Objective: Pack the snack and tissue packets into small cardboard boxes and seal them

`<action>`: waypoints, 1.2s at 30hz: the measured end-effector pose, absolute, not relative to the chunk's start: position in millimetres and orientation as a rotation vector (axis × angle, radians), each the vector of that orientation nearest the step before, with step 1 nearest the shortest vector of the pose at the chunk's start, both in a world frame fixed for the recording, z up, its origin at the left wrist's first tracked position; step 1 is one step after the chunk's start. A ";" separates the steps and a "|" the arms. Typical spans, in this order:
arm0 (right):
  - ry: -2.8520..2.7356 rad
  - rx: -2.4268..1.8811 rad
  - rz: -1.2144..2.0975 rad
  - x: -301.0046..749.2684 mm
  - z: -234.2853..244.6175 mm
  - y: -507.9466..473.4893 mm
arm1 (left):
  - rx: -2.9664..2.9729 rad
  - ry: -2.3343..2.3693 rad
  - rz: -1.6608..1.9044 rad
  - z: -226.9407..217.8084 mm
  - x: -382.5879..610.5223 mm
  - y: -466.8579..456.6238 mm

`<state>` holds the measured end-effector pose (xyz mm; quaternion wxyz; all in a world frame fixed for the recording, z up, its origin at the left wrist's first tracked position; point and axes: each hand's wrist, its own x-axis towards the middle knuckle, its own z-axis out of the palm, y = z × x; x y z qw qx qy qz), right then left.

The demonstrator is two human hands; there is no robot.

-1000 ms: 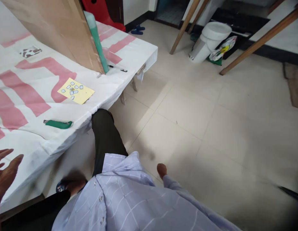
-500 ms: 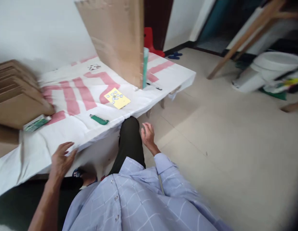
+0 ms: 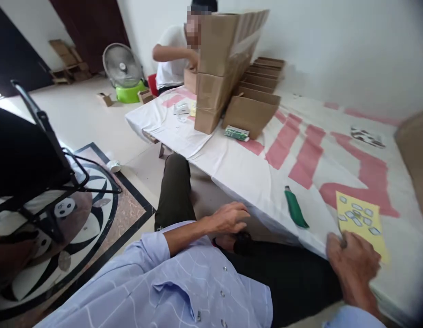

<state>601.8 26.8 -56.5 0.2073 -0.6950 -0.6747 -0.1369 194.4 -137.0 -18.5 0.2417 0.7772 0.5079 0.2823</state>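
My left hand (image 3: pixel 228 219) is above my lap beside the table's near edge, its slightly bent fingers apart and nothing in them. At the right, my right hand (image 3: pixel 357 259) rests on the table edge with its fingers curled in; whether anything is inside them is hidden. It overlaps the lower part of a yellow card (image 3: pixel 378 216), on which several small pale, dark-rimmed pieces (image 3: pixel 368 212) lie. A green utility knife (image 3: pixel 295 207) lies on the white cloth to the left of the card.
Stacked cardboard boxes (image 3: pixel 211 77), open cartons (image 3: pixel 252 109) and a green-and-white small box (image 3: pixel 236 133) stand on the table (image 3: pixel 228 168). Behind them sits another person (image 3: pixel 173 59). A brown panel (image 3: pixel 415 155) rises at the right. A fan (image 3: pixel 122 66) and a black folding chair (image 3: pixel 43 123) occupy the left floor.
The view has swung left, bringing the co-worker, fan and chair into sight. My right hand has come from beside my knee to the table edge and its fingers have curled.
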 end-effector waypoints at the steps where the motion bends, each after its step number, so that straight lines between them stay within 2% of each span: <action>1: -1.831 -2.013 -0.291 598.4 -53.2 26.0 | 2.148 1.356 0.759 -18.2 195.8 -135.9; 5: -1.699 -2.166 -0.059 578.8 -29.2 15.1 | 2.182 1.306 0.707 -13.6 193.5 -136.6; 13: -1.738 -2.118 -0.093 548.6 -4.3 3.9 | 2.128 1.351 0.701 1.1 168.4 -146.5; 25: -1.687 -1.893 -0.197 564.2 -31.3 5.4 | 2.065 1.336 0.775 -7.5 157.8 -153.8; 36: -1.740 -1.797 -0.253 579.9 -52.6 5.6 | 2.121 1.173 0.535 -27.9 180.8 -182.4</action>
